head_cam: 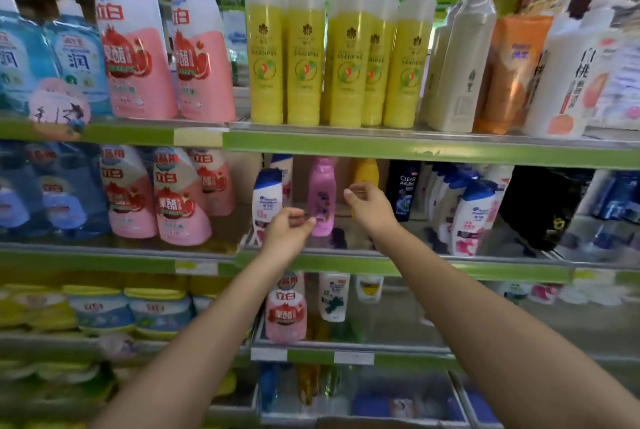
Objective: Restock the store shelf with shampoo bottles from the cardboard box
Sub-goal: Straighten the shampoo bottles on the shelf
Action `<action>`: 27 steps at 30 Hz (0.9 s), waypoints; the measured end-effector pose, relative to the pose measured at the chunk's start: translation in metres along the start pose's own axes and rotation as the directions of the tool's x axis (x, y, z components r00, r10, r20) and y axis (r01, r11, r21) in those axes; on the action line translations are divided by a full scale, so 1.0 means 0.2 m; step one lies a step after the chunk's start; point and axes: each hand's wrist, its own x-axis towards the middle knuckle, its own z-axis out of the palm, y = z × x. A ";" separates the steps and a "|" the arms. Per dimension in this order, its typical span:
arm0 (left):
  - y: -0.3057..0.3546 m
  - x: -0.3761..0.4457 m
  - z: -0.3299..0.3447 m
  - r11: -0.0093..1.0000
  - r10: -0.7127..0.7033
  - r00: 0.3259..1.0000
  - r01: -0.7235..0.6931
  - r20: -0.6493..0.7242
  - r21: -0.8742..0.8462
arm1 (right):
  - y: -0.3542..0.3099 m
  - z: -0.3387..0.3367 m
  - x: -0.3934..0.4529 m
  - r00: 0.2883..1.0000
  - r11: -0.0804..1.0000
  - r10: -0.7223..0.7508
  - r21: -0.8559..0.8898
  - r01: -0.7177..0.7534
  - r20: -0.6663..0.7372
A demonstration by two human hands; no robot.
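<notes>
While both hands hover loosely curled and empty, left hand [287,232] at the pink bottle's [322,196] 7 o'clock, right hand [369,206] at 3, we square it upright.

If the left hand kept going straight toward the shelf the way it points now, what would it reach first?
Most likely the pink bottle: the left hand has its fingertips right at that bottle's lower left edge, pointing up and right toward it. Whether they already touch is unclear, as depth is hard to judge.
</notes>
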 end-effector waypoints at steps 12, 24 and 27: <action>-0.11 0.25 0.14 0.996 -0.041 0.999 0.039 0.017 0.075 | 0.10 0.11 0.27 1.000 0.997 -0.004 0.074 0.003 0.003; -0.23 0.45 0.19 0.998 0.016 0.996 -0.022 0.089 0.067 | 0.19 0.23 0.45 0.988 0.952 0.013 0.300 -0.058 0.152; -0.24 0.48 0.19 0.998 0.028 0.990 -0.036 0.139 0.059 | 0.22 0.26 0.47 0.990 0.943 0.010 0.327 -0.057 0.144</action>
